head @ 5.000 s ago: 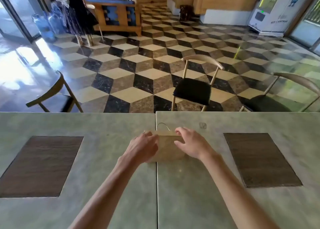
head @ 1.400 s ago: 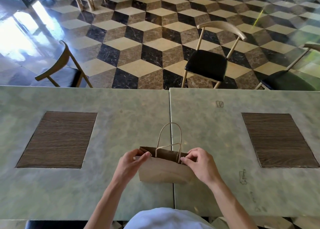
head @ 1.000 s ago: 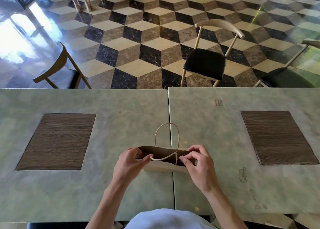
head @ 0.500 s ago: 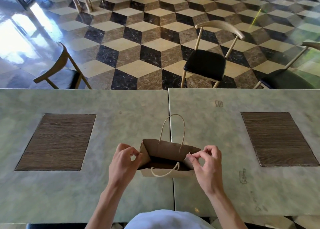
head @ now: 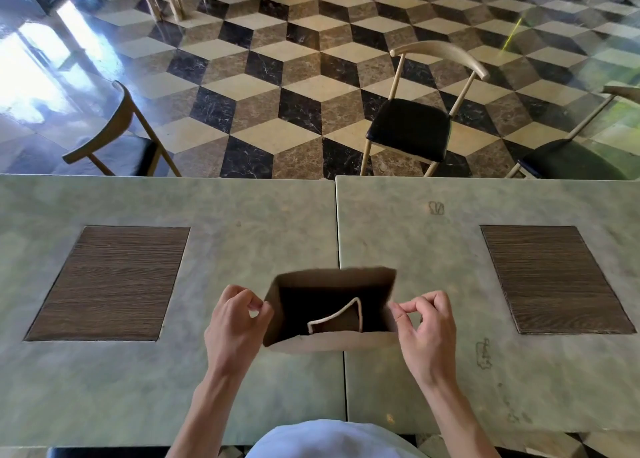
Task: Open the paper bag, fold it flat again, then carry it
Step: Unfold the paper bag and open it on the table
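A small brown paper bag (head: 332, 343) stands upright on the grey-green table (head: 242, 250), over the seam between two tabletops. Its mouth is spread into a wide rectangle and I look straight down into its dark inside. One white cord handle (head: 337, 317) droops into the opening; the other handle is hidden. My left hand (head: 237, 326) pinches the bag's left rim between thumb and forefinger. My right hand (head: 424, 326) pinches the right rim the same way.
Two dark wood-grain panels (head: 110, 281) (head: 550, 277) are set into the table left and right of the bag. Beyond the far edge stand wooden chairs with black seats (head: 412, 128) (head: 114, 135) (head: 575, 156) on a checkered floor.
The bag went from lying flat under my hands to standing up. Over the last second both hands pulled the rims apart, so the mouth widened to a full rectangle and the far handle dropped from sight.
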Demonstrator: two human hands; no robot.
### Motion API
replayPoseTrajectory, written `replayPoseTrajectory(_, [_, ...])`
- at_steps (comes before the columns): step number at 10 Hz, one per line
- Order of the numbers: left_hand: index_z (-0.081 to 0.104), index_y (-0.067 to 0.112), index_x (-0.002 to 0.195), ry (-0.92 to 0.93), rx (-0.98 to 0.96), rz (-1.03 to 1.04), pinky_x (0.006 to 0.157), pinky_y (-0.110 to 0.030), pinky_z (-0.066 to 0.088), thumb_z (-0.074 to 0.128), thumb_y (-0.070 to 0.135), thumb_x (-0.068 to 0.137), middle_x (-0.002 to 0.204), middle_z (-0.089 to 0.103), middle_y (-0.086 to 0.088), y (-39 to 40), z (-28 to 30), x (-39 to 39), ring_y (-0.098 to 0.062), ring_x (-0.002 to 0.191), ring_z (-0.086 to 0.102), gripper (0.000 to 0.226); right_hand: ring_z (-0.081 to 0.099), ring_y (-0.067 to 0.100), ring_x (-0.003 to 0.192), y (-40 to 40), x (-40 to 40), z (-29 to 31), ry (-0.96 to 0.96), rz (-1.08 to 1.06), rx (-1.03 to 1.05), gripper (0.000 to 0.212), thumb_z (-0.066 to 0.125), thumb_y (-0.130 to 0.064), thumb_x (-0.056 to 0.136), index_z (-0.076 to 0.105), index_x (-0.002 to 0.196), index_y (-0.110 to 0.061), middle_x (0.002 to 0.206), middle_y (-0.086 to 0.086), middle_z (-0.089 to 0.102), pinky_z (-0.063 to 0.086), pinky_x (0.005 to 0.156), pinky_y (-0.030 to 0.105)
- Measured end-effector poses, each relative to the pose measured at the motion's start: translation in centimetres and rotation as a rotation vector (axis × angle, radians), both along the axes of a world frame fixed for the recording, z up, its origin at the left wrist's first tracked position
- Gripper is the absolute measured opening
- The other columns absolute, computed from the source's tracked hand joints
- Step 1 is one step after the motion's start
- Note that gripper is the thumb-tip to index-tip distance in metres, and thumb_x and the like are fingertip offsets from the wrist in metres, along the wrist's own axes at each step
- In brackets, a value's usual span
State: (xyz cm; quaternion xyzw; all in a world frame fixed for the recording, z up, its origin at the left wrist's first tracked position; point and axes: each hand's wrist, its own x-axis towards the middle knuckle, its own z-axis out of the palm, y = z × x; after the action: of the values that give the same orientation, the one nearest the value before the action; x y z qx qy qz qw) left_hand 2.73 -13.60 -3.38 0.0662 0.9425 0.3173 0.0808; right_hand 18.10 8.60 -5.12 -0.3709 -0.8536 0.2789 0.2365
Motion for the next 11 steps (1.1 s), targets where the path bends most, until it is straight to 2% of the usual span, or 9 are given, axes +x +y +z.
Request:
replayPoseTrajectory(2, [0.058, 0.022, 0.059, 0.008, 0.046, 0.056, 0.058, -0.028, 0.036, 0.071, 0.022, 0.079, 0.078, 0.058, 0.009, -1.4, -0.4, -1.2, -0.015, 0.076, 0.058, 0.024, 0.051, 0.017, 0.065, 1.6, 0.4, 0.2, -0.054, -0.026, -0.007, 0.024, 0.077, -0.023, 0.080, 0.063, 0.064, -0.012, 0.073, -0.002, 0.047, 0.037, 0.058, 0.023])
replayPoseTrajectory(4, [0.059, 0.023, 0.074, 0.116, -0.045, -0.054, 0.055, -0.026, 0.034, 0.071, 0.025, 0.082, 0.098, 0.049, 0.009, -1.2, -1.0, -0.7, -0.013, 0.082, 0.053, 0.015, 0.051, 0.015, 0.065, 1.3, -0.4, 0.5, -0.194, -0.011, -0.075, 0.024, 0.077, -0.026, 0.077, 0.057, 0.066, -0.019, 0.074, -0.007, 0.048, 0.040, 0.054, 0.030])
replayPoseTrajectory(5, [0.060, 0.019, 0.083, 0.250, -0.151, -0.159, 0.060, -0.032, 0.044, 0.077, 0.016, 0.074, 0.104, 0.045, 0.000, -1.3, -1.1, -0.7, -0.023, 0.094, 0.051, 0.020, 0.051, 0.018, 0.064, 1.1, -0.8, 1.2, -0.221, 0.096, 0.144, 0.021, 0.078, -0.013, 0.072, 0.057, 0.075, -0.018, 0.079, -0.004, 0.049, 0.041, 0.055, 0.028])
replayPoseTrajectory(6, [0.063, 0.011, 0.087, 0.435, -0.272, -0.366, 0.078, -0.041, 0.046, 0.077, 0.002, 0.066, 0.108, 0.049, -0.012, -1.3, -0.5, -1.0, -0.033, 0.100, 0.047, 0.027, 0.052, 0.021, 0.076, 1.2, -1.7, 1.9, -0.305, 0.367, 0.441, 0.024, 0.071, 0.004, 0.064, 0.067, 0.076, -0.016, 0.080, -0.002, 0.051, 0.041, 0.066, 0.032])
replayPoseTrajectory(7, [0.064, 0.013, 0.079, 0.558, -0.304, -0.696, 0.081, -0.034, 0.041, 0.071, 0.001, 0.068, 0.100, 0.058, -0.005, -1.3, 0.2, -1.9, -0.027, 0.096, 0.050, 0.017, 0.049, 0.021, 0.077, 1.2, -2.8, 2.5, -0.434, 0.663, 0.644, 0.022, 0.066, 0.006, 0.065, 0.066, 0.065, -0.016, 0.078, -0.001, 0.053, 0.037, 0.068, 0.032])
replayPoseTrajectory(8, [0.060, 0.019, 0.069, 0.563, -0.362, -1.067, 0.075, -0.030, 0.045, 0.061, 0.011, 0.081, 0.085, 0.061, 0.004, -1.0, 0.4, -3.1, -0.019, 0.088, 0.055, 0.014, 0.051, 0.022, 0.075, 1.5, -3.8, 2.9, -0.645, 0.939, 0.803, 0.024, 0.069, 0.002, 0.060, 0.060, 0.054, -0.019, 0.072, -0.001, 0.054, 0.037, 0.066, 0.034])
replayPoseTrajectory(9, [0.060, 0.022, 0.064, 0.473, -0.519, -1.299, 0.069, -0.028, 0.049, 0.065, 0.007, 0.074, 0.072, 0.061, 0.008, -0.3, 0.2, -3.8, -0.016, 0.077, 0.057, 0.019, 0.054, 0.021, 0.074, 1.6, -4.6, 3.0, -0.906, 1.106, 0.852, 0.021, 0.074, -0.005, 0.056, 0.063, 0.054, -0.023, 0.067, -0.003, 0.058, 0.041, 0.070, 0.035])
replayPoseTrajectory(10, [0.065, 0.022, 0.063, 0.363, -0.724, -1.386, 0.074, -0.027, 0.054, 0.064, 0.006, 0.072, 0.069, 0.067, 0.008, 0.2, -0.5, -4.3, -0.016, 0.073, 0.064, 0.019, 0.057, 0.022, 0.088, 0.8, -5.8, 3.8, -1.091, 1.218, 0.869, 0.016, 0.068, -0.008, 0.071, 0.070, 0.075, -0.023, 0.080, -0.003, 0.069, 0.037, 0.087, 0.037])
replayPoseTrajectory(11, [0.063, 0.020, 0.064, 0.287, -0.857, -1.371, 0.081, -0.031, 0.054, 0.045, 0.012, 0.079, 0.071, 0.068, 0.003, 0.4, -1.1, -4.5, -0.021, 0.076, 0.066, 0.024, 0.058, 0.023, 0.096, 0.1, -6.7, 5.5, -1.193, 1.213, 0.913, 0.016, 0.061, -0.010, 0.081, 0.071, 0.087, -0.020, 0.092, 0.000, 0.073, 0.028, 0.103, 0.043])
